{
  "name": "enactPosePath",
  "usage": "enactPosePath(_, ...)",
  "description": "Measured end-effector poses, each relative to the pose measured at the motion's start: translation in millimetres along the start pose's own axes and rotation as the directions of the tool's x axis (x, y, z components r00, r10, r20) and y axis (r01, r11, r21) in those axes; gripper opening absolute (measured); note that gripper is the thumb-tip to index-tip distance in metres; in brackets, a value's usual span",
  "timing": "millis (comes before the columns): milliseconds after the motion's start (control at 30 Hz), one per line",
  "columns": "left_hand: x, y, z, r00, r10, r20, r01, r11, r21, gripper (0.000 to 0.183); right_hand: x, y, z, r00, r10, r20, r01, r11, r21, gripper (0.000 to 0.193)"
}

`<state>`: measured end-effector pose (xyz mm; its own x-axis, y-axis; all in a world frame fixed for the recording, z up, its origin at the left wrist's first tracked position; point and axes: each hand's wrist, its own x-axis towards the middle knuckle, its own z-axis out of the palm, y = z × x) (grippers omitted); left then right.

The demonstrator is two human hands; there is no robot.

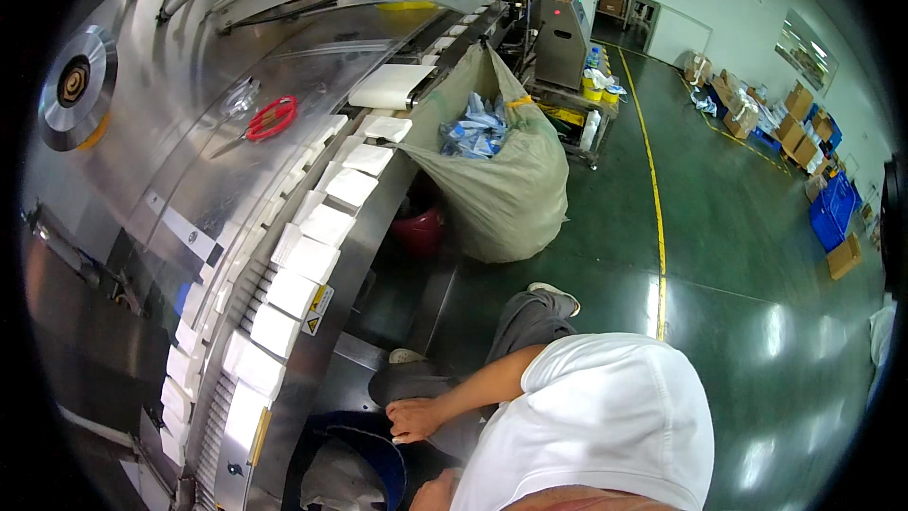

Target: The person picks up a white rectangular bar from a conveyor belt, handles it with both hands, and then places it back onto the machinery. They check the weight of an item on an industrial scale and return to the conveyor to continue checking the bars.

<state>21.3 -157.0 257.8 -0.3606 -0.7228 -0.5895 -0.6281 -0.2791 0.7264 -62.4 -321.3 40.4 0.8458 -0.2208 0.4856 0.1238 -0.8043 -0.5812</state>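
The room is a production hall with a glossy green floor point(605, 270), yellow marking lines point(655, 218) and pale walls.

The two hands are apart, low in the view. The right hand point(416, 418) has its fingers curled at the rim of a dark blue container point(390, 473); whether it grips the rim or a small pale item cannot be told. The left hand point(435, 492) is just below, partly cut off by the lower edge; its grasp cannot be determined. The blue container, with grey material point(340, 479) inside, sits beside the near end of a steel conveyor point(348, 263).

White, roughly square packets point(276, 331) lie in rows along the conveyor. A yellow warning label is fixed to its side. Red-handled scissors point(271, 120) rest on a transparent panel beyond the rows.

Further out, a large off-white sack point(525, 199) hangs open, holding blue-and-white wrappers point(478, 130); a red bin point(421, 230) stands beneath the conveyor. Cardboard boxes point(797, 98) and a blue crate point(832, 211) are along the far right wall.
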Motion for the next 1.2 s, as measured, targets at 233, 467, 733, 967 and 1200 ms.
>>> enactPosePath(233, 0.2, 4.0, -0.5, 1.000, 0.005, 0.016, -0.005, 1.000, -0.009, 0.038, -1.6, 4.6, 7.0, 0.997, -0.021, -0.067, 0.021, 1.000, -0.004, 0.045)
enactPosePath(467, 0.7, 8.6, -1.8, 1.000, -0.002, 0.024, 0.003, 1.000, -0.020, 0.035, -2.4, 4.8, 6.0, 0.999, 0.027, 0.023, -0.027, 1.000, -0.015, 0.040)
enactPosePath(733, -5.7, 13.8, -4.1, 1.000, 0.008, 0.018, -0.007, 0.999, -0.047, 0.032, 0.6, -0.5, 4.1, 0.999, -0.009, -0.038, 0.009, 1.000, -0.003, 0.039)
enactPosePath(967, -20.7, 34.1, -9.3, 0.999, 0.032, 0.008, -0.031, 0.996, -0.089, 0.031, -1.7, 5.7, 6.5, 1.000, 0.008, -0.013, -0.009, 0.999, -0.040, 0.040)
enactPosePath(1200, -2.2, -45.6, 18.1, 0.991, 0.071, 0.115, -0.094, 0.975, 0.204, 0.029, 4.2, 1.9, 0.0, 0.998, 0.033, 0.049, -0.031, 0.999, -0.040, 0.041)
